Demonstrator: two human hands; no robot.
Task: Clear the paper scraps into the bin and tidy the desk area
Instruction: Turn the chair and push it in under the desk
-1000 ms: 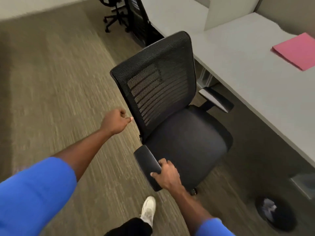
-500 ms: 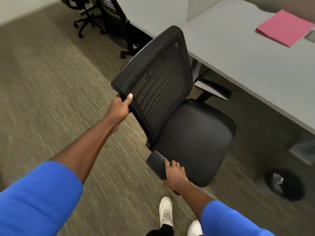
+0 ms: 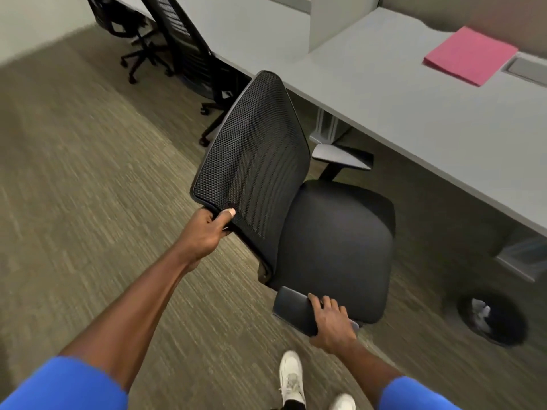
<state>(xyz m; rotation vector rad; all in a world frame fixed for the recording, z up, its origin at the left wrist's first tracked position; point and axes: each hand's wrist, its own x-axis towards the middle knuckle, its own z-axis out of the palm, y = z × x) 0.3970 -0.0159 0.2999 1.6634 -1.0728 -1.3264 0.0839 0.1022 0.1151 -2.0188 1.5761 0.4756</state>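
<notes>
— Both grips are clamped now: left hand (image 3: pixel 207 232) pinching the lower corner of the black mesh backrest (image 3: pixel 254 161), right hand (image 3: pixel 333 321) wrapped over the near padded armrest (image 3: pixel 296 309) of the black office chair (image 3: pixel 334 247).

— That left one was only a loose fist in the air a second ago.

— Right, and the chair has since swung nearer the pale grey worktop (image 3: pixel 414 108). I'd guess he's tucking it under.

— And the scraps?

— White crumpled paper (image 3: pixel 481 312) already sits in the round black bin (image 3: pixel 503 335) on the carpet, right of the chair. A pink folder (image 3: pixel 470 54) lies on the worktop; I see no loose scraps there.
</notes>
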